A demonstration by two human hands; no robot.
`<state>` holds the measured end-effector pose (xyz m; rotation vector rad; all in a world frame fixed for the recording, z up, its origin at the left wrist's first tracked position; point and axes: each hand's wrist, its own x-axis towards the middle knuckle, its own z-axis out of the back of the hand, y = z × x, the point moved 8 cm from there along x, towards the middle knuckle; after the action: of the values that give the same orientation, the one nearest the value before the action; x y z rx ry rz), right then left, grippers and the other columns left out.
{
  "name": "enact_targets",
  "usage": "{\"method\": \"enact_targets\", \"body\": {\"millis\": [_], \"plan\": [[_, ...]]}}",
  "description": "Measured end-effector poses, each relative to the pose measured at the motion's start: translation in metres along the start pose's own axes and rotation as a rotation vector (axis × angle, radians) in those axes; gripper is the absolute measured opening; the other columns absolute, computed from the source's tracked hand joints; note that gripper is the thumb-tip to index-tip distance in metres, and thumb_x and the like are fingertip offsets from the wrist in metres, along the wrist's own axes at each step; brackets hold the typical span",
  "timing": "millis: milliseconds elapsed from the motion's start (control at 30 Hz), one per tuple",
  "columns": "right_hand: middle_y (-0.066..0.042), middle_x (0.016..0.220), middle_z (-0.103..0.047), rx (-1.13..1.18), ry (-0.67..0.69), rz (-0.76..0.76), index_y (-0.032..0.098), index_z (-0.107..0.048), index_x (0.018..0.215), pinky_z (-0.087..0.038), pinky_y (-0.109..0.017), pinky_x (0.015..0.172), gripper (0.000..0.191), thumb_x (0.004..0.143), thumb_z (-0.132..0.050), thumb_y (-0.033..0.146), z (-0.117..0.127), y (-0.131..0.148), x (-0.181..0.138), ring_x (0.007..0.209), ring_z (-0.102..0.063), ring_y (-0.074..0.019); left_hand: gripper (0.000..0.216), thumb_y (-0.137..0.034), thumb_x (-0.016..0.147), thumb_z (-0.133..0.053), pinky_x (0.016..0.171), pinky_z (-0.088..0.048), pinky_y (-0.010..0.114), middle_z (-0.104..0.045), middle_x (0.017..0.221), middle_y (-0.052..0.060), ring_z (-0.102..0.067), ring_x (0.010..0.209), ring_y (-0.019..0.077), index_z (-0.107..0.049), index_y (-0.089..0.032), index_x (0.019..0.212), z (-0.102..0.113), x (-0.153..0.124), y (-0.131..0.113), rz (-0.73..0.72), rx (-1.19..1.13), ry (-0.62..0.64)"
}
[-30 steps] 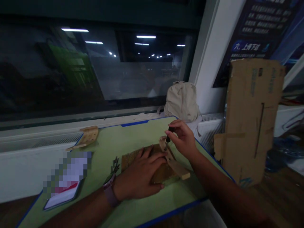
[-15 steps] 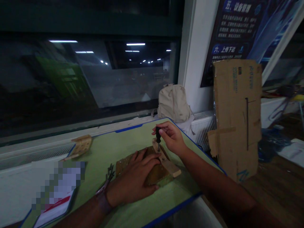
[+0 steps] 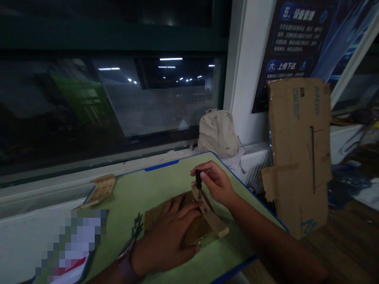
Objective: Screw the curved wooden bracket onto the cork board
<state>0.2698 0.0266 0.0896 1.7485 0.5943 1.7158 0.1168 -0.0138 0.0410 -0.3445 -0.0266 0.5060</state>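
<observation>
My right hand point(image 3: 217, 183) grips the black handle of a screwdriver point(image 3: 198, 179) between thumb and fingers. Its shaft points down at a narrow wooden strip point(image 3: 215, 221), which has a dark hole or screw along it. Flat and spread, my left hand point(image 3: 174, 228) presses on a brown board point(image 3: 197, 233) that looks wrapped in clear plastic. Its fingertips reach the strip, which lies along the board's right edge. Beside my left wrist is a small bunch of dark screws point(image 3: 137, 225); the wrist hides part of them.
The green tabletop point(image 3: 168, 179) has a blue edge. Wooden pieces point(image 3: 102, 189) lie at its far left corner, and a partly blurred flat item point(image 3: 79, 244) lies at near left. A beige backpack point(image 3: 218, 132) sits by the window. Cardboard point(image 3: 299, 157) leans at the right.
The whole view has shifted slightly, so things appear a little lower. My right hand still holds the screwdriver at the strip, and my left hand stays on the board.
</observation>
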Motion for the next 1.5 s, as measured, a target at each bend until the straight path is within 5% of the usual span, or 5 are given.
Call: {"method": "enact_targets", "body": {"millis": [367, 733, 1000, 1200, 1500], "plan": [[0.0, 0.085, -0.064, -0.276, -0.078, 0.055, 0.026, -0.062, 0.096, -0.052, -0.026, 0.066, 0.013, 0.098, -0.067, 0.037, 0.017, 0.007, 0.005, 0.074, -0.063, -0.0141, 0.077, -0.037, 0.079, -0.082, 0.132, -0.011, 0.065, -0.04, 0.17, -0.001, -0.019, 0.16, 0.0429, -0.054, -0.031, 0.15, 0.002, 0.001, -0.001, 0.057, -0.058, 0.042], [-0.003, 0.096, -0.075, 0.032, 0.076, -0.086, 0.028, -0.064, 0.109, -0.06, -0.031, 0.072, 0.021, 0.099, -0.068, 0.046, -0.007, -0.006, -0.004, 0.084, -0.075, -0.0166, 0.078, -0.039, 0.079, -0.083, 0.131, -0.012, 0.067, -0.04, 0.17, 0.002, -0.022, 0.158, 0.046, -0.054, -0.026, 0.151, 0.007, 0.001, -0.006, 0.057, -0.057, 0.056], [0.003, 0.075, -0.058, -0.434, -0.112, 0.188, 0.024, -0.066, 0.093, -0.049, -0.027, 0.06, 0.004, 0.093, -0.069, 0.022, 0.018, 0.02, 0.005, 0.065, -0.058, -0.0139, 0.078, -0.047, 0.08, -0.085, 0.13, -0.014, 0.069, -0.044, 0.168, 0.001, -0.025, 0.157, 0.0463, -0.054, -0.029, 0.149, 0.003, 0.0, -0.002, -0.024, -0.072, -0.055], [0.001, 0.077, -0.057, -0.664, -0.155, 0.429, 0.022, -0.056, 0.077, -0.046, -0.028, 0.069, 0.025, 0.098, -0.058, 0.009, 0.018, 0.059, -0.002, 0.074, -0.057, -0.0136, 0.076, -0.056, 0.081, -0.083, 0.125, -0.018, 0.076, -0.049, 0.164, -0.001, -0.031, 0.153, 0.0489, -0.053, -0.032, 0.147, -0.002, -0.001, 0.005, -0.086, -0.093, -0.145], [-0.006, 0.113, -0.074, -0.232, 0.098, 0.228, 0.03, -0.068, 0.119, -0.062, -0.033, 0.088, 0.028, 0.103, -0.053, 0.012, -0.013, 0.032, -0.013, 0.102, -0.076, -0.0174, 0.078, -0.057, 0.08, -0.082, 0.125, -0.022, 0.072, -0.051, 0.162, 0.0, -0.034, 0.151, 0.0476, -0.052, -0.03, 0.147, -0.001, -0.001, 0.005, -0.119, -0.057, -0.181]]}}
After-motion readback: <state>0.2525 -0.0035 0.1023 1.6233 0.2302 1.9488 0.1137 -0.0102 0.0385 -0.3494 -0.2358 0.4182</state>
